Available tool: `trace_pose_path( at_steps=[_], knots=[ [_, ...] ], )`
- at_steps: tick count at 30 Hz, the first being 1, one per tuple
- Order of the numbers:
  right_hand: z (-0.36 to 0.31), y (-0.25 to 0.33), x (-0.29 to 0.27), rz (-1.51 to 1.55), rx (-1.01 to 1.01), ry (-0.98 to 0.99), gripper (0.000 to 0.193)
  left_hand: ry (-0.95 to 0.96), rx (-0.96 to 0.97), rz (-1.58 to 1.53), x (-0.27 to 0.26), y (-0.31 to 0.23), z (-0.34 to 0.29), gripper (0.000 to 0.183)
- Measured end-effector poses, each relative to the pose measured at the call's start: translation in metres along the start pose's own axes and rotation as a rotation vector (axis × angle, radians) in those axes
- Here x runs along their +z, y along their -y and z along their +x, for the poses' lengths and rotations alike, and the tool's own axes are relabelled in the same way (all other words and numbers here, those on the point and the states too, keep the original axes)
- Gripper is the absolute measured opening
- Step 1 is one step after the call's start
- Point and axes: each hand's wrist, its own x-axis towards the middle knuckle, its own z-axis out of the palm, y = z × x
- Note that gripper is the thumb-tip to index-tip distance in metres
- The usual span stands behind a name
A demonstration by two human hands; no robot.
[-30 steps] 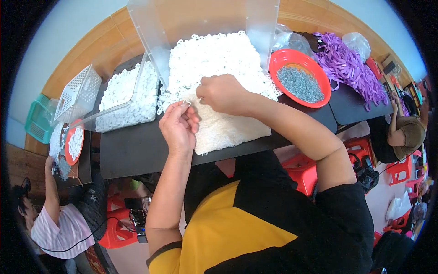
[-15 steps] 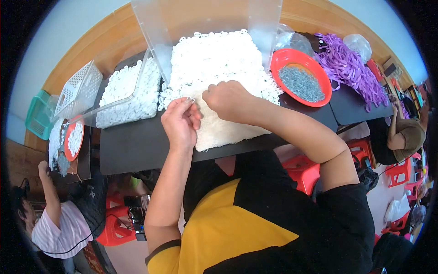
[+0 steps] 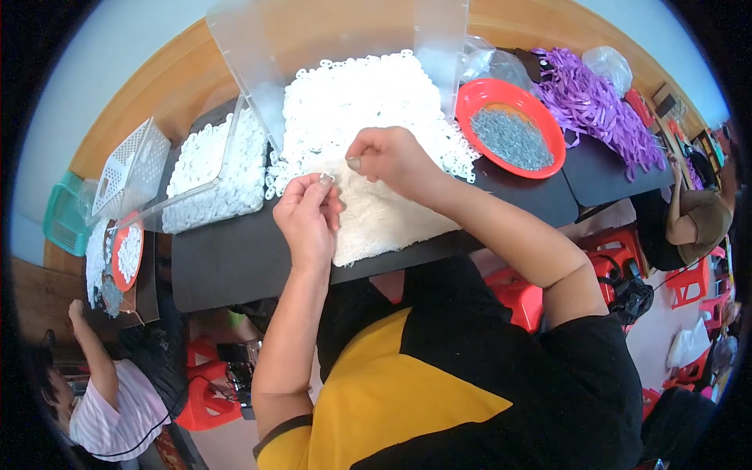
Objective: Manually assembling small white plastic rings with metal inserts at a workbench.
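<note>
My left hand [image 3: 305, 223] is closed, pinching a small white plastic piece [image 3: 330, 179] with a round hole between thumb and fingertips. Just to its right, my right hand [image 3: 395, 163] hovers over a cream cloth [image 3: 376, 231] with thumb and fingers drawn together. Whatever those fingers hold, if anything, is too small to make out. Behind both hands spreads a large heap of similar white pieces [image 3: 356, 102], spilling from a clear plastic bin [image 3: 254, 66] lying on its side. A red basin [image 3: 552, 133] of thin, silvery metal pieces [image 3: 509, 139] stands to the right.
Left of the heap, a clear tub [image 3: 235, 149] holds more white pieces. White [image 3: 129, 168] and green [image 3: 66, 211] baskets stand farther left. Purple ribbons [image 3: 599, 106] lie at the far right of the black table [image 3: 227, 262]. Co-workers sit at left [image 3: 117, 399] and right [image 3: 697, 219].
My right hand has turned, bringing its thumb into sight near the left fingertips. The left hand still pinches the white piece. The whole view has shifted slightly.
</note>
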Motion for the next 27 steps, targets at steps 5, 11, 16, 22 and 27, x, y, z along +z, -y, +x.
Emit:
trace_pose_path(
  at_steps=[5, 11, 16, 22, 27],
  knots=[
    [0.001, -0.004, 0.0, 0.471, 0.186, 0.051, 0.011, -0.008, 0.057, 0.112, 0.004, 0.0, -0.003, 0.011],
    [0.001, -0.004, 0.003, 0.531, 0.218, 0.068, 0.013, 0.021, 0.057, 0.147, 0.006, -0.001, -0.004, 0.01],
    [0.001, -0.007, 0.004, 0.52, 0.208, 0.084, 0.013, 0.017, 0.043, 0.14, 0.007, -0.002, -0.005, 0.011],
    [0.001, -0.011, 0.006, 0.533, 0.184, 0.107, 0.013, 0.031, 0.039, 0.157, 0.004, -0.001, -0.004, 0.01],
    [-0.002, -0.008, 0.011, 0.479, 0.133, 0.133, 0.012, 0.04, 0.034, 0.146, 0.006, -0.002, -0.005, 0.01]
  ],
)
